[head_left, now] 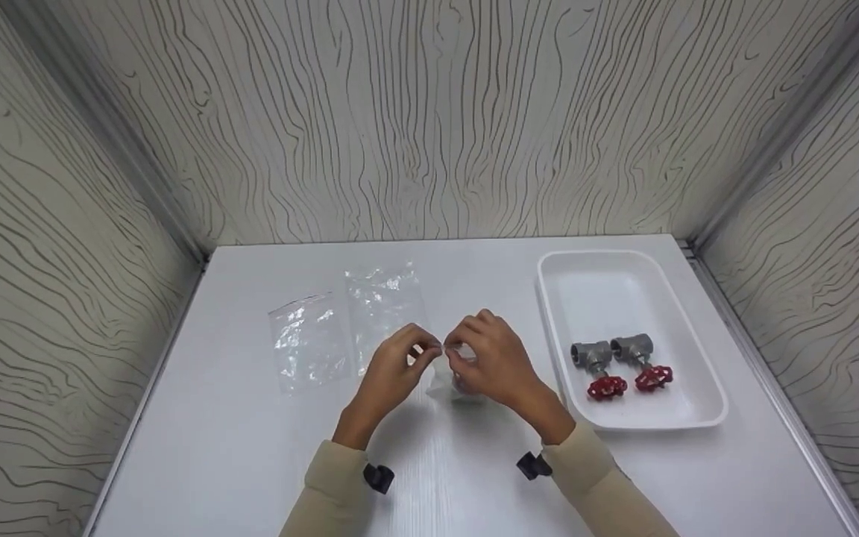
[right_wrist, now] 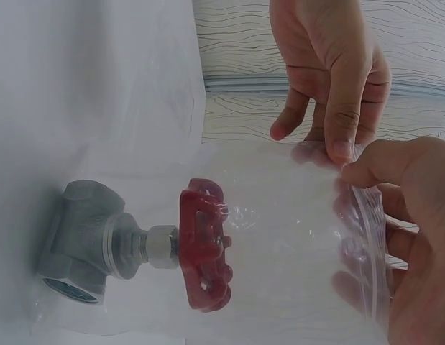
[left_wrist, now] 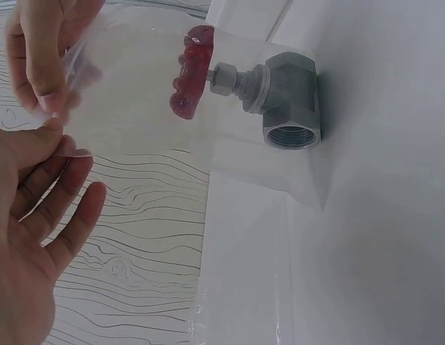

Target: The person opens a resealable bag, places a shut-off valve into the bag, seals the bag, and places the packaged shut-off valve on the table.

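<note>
A clear zip bag (right_wrist: 280,237) stands upright between the hands, with a gate valve (left_wrist: 290,93) inside it. The valve has a grey metal body and a red handwheel (right_wrist: 204,244), which points up toward the bag's mouth. My left hand (head_left: 392,365) pinches the bag's top edge near one corner between thumb and fingers. Close beside it, my right hand (head_left: 493,358) pinches the same edge, its fingers spread behind the plastic along the zip strip. The two thumbs nearly touch. In the head view the hands mostly hide the bag and valve.
Two flat clear zip bags, a smaller one (head_left: 310,343) and a larger one (head_left: 385,306), lie on the white table (head_left: 250,447) at left. A white tray (head_left: 571,291) at right holds two more red-handled valves (head_left: 632,347). Wood-grain panels (head_left: 429,119) enclose the table.
</note>
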### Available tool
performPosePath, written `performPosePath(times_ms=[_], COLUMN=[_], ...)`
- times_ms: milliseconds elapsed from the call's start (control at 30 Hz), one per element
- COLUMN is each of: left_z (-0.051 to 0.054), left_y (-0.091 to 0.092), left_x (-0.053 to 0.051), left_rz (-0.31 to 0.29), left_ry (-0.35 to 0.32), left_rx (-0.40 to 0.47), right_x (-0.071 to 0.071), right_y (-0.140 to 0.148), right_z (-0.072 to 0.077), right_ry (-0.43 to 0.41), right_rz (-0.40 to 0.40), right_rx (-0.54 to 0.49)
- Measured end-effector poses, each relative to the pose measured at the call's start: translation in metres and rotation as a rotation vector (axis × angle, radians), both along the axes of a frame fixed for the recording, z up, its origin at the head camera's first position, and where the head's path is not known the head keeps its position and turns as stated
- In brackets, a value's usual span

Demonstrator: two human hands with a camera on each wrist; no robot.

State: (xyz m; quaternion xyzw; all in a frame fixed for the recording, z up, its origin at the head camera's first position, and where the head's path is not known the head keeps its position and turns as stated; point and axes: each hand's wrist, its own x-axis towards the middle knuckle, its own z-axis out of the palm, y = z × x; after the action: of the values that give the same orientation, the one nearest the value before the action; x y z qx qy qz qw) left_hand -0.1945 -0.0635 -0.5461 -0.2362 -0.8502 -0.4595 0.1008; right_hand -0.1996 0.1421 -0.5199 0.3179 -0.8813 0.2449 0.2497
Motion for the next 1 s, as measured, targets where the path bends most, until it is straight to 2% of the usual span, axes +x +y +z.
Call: performPosePath(times_ms=[333, 567, 667, 833, 1000], left_z=[0.0007, 0.0012, 0.0009, -0.0014, -0.0027], left_y=[0.0010, 0.0024, 0.0026, 0.0006, -0.0020], left_x=[-0.0004, 0.0004, 0.0004, 0.0004, -0.0010], left_rz=[-0.006, 0.025, 0.038, 0.027, -0.007], left_ry=[0.010, 0.044, 0.027, -0.040, -0.042], left_rx=[-0.012, -0.028, -0.027, -0.010, 0.000], right_x=[0.0005, 0.0004, 0.0003, 0.0019, 0.0024], right_y=[-0.0028, -0.0038, -0.0028, -0.0002, 0.0008], right_z=[-0.0026, -0.0048, -0.0058, -0.0074, -0.0075], right_ry=[0.033, 0.039, 0.040, 0.016, -0.007], right_rz=[-0.016, -0.011, -0.006, 0.000, -0.017], right_rx=[-0.010, -0.009, -0.021, -0.060, -0.061])
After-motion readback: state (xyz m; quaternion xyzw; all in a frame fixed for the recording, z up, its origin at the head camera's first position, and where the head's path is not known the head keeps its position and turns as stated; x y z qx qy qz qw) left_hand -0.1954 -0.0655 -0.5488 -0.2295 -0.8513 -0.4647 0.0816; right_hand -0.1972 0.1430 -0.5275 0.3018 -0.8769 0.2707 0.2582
